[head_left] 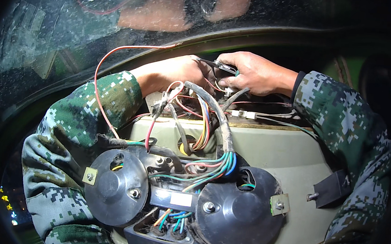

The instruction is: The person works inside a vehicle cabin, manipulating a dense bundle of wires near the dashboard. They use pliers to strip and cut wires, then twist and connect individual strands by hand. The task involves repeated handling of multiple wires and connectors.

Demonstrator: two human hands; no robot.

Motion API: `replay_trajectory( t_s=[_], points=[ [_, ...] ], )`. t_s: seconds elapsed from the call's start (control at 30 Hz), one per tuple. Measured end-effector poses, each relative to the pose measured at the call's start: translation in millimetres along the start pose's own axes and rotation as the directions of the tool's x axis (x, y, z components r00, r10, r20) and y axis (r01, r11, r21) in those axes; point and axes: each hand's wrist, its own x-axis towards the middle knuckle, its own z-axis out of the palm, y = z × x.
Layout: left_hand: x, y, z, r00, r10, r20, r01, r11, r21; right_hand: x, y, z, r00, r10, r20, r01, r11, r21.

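Note:
Both my hands meet behind the upturned instrument panel (289, 152). My right hand (254, 74) is closed round a small silvery hand tool (226, 67), whose dark narrow end reaches across to the left hand; its exact kind is unclear. My left hand (185, 73) has its fingers curled in under that tool's end, and what they pinch is hidden. Thin pink and pale wires (213, 85) run between the two hands. Just below my right fingertips is a small white connector (229, 92), partly covered.
Two round black gauge housings (239, 210) and a black socket block (165, 243) face up on the panel. A sheathed wire bundle (221, 119) arches over it. A loose pink wire (99, 73) loops up left. Another white connector (244, 114) lies behind. Dirty windscreen glass (74, 34) slopes beyond.

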Motion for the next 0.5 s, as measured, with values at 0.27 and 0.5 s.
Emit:
replay_trajectory(
  t_s=[0.27, 0.5],
  points=[
    [-1.1, 6.7, -3.3, 1.0, 0.004, 0.017, -0.002, 0.991, -0.137, 5.7, -1.4, 4.0, 0.992, -0.075, -0.104, 0.071, 0.997, -0.037],
    [0.7, 19.6, -16.5, 0.996, 0.049, 0.08, -0.016, 0.927, -0.375, -1.0, 2.0, -6.1, 0.986, -0.066, -0.151, 0.052, 0.994, -0.093]
  ],
)
